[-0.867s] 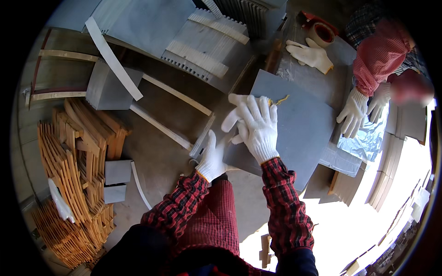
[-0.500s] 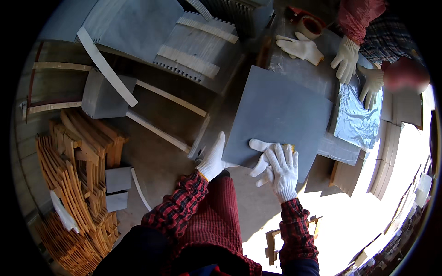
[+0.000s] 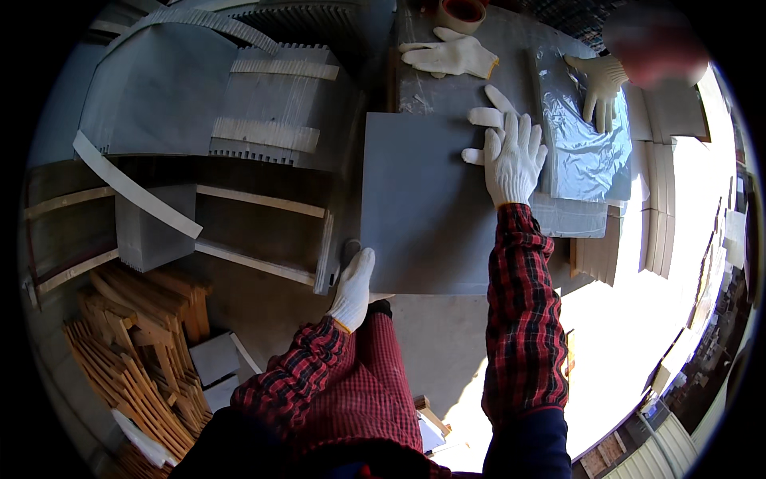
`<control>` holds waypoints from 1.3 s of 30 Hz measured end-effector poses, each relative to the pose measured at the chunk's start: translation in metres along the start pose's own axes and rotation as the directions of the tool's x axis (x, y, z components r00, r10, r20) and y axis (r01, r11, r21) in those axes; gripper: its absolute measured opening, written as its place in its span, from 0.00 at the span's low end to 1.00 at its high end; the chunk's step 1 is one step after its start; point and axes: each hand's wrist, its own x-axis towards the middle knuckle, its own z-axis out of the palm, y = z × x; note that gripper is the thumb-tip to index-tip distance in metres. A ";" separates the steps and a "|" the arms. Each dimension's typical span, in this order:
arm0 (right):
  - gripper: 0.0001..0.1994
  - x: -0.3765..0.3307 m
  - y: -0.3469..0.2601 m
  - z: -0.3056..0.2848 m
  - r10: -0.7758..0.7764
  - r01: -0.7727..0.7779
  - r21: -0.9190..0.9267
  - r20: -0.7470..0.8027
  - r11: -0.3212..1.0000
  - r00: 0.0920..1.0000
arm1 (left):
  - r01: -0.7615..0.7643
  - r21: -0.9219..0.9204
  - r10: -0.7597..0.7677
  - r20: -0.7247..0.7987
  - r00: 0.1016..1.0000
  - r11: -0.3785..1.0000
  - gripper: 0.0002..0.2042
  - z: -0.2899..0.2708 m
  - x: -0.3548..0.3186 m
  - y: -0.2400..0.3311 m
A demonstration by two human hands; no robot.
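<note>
My left hand [image 3: 353, 289], in a white knit glove, grips the near left corner of a flat grey sheet [image 3: 423, 199], thumb at the edge and fingers partly hidden below. Toward the sheet's far right part, my gloved right hand [image 3: 515, 160] lies with fingers stretched. Beneath its palm is a loose white glove [image 3: 484, 116], whose fingers stick out to the left. A co-worker's gloved hand [image 3: 600, 84] rests on a silvery plastic-wrapped stack [image 3: 582, 148] just beyond, to the right.
Another white glove [image 3: 451, 56] and a tape roll [image 3: 463, 12] lie on the far table. Left stand strapped grey sheet stacks [image 3: 271, 104] on a frame [image 3: 259, 199]. Curved wooden pieces [image 3: 144, 343] are piled at lower left. Sunlit floor [image 3: 610, 335] lies at right.
My right hand has slid away from me across the sheet with the loose glove under it. The sheet now sits squarer to me. One co-worker hand has left view.
</note>
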 end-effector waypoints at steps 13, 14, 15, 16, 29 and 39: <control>0.29 -0.285 -0.082 -0.122 0.337 -0.443 0.055 0.569 0.895 0.750 | 0.162 0.026 -0.163 0.048 0.985 0.986 0.31 0.007 -0.015 0.025; 0.27 -0.274 -0.105 -0.130 0.252 -0.361 -0.009 0.733 0.932 0.631 | 0.172 0.038 -0.174 0.061 0.983 0.984 0.30 0.009 -0.012 0.027; 0.21 -0.261 -0.131 -0.128 0.148 -0.315 0.181 0.602 0.932 0.785 | 0.157 0.041 -0.161 0.090 0.983 0.987 0.30 0.002 -0.008 0.021; 0.15 -0.253 -0.154 -0.123 0.073 -0.242 0.356 0.426 0.903 0.902 | 0.142 0.057 -0.148 0.121 0.982 0.988 0.30 -0.009 0.001 0.010; 0.23 -0.190 -0.091 -0.174 0.003 -0.203 0.378 0.466 0.903 0.885 | 0.191 0.071 -0.199 0.129 0.972 0.979 0.31 -0.007 0.004 0.027; 0.20 -0.010 -0.009 0.002 0.104 -0.104 0.063 -0.008 0.993 0.994 | 0.176 0.116 -0.187 0.085 0.979 0.977 0.29 -0.001 0.003 0.035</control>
